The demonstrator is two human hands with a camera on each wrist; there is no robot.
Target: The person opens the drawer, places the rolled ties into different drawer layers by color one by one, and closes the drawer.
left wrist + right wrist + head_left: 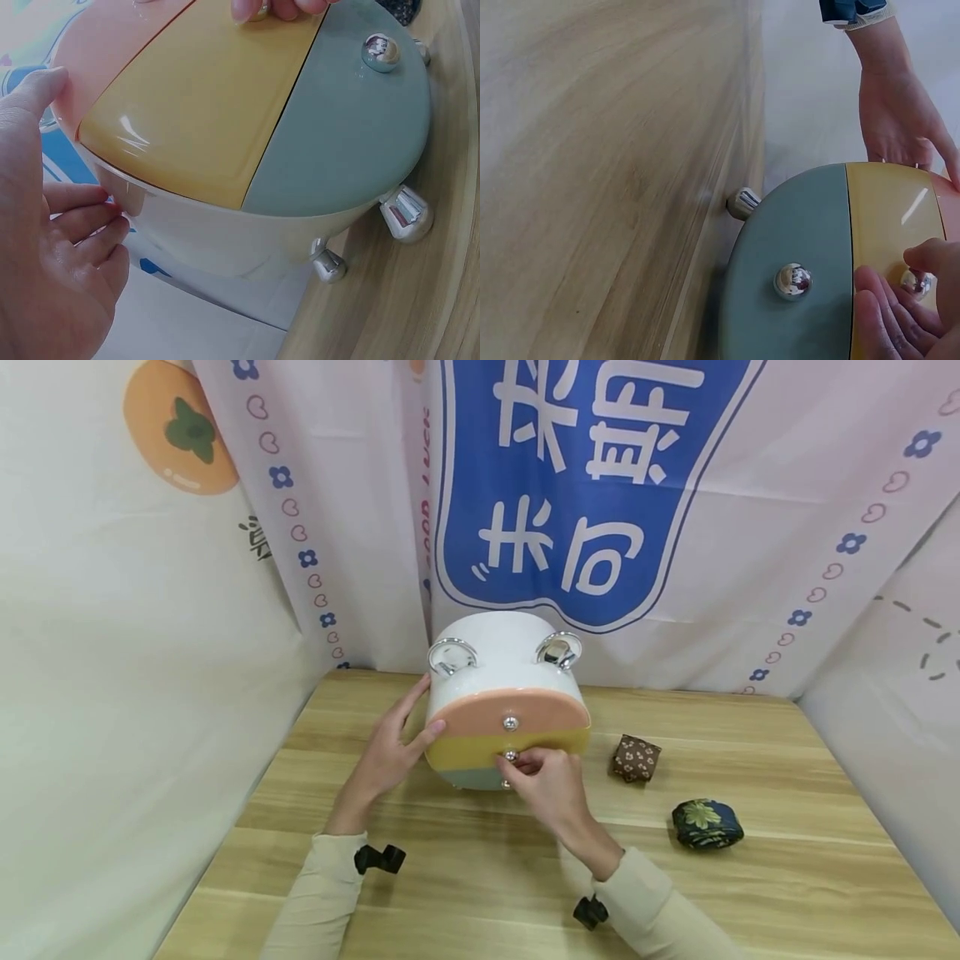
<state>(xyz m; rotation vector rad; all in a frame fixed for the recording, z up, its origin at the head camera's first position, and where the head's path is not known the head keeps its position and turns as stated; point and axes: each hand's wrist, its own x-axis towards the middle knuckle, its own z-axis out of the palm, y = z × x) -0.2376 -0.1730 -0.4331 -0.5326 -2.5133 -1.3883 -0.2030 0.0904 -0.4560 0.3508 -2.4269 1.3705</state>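
A small white rounded drawer cabinet (495, 647) stands on the table, its front split into pink, yellow and grey-green drawers, each with a silver knob. The thumb and fingers of my right hand (557, 789) pinch the knob (916, 283) of the middle yellow drawer (187, 112), which looks flush with its neighbours. Against the cabinet's left side rests my left hand (384, 762), thumb at the front edge by the pink drawer (480, 710) and fingers along the side wall. The grey-green drawer (780, 225) is lowest, with its knob uncovered in both wrist views.
To the right on the wooden table (780, 760) lie a folded brown flowered cloth (636, 758) and a dark green leaf-patterned bundle (707, 824). Two silver ear-like loops (558, 652) top the cabinet, and silver feet (405, 214) support it. A printed curtain (360, 527) hangs close behind.
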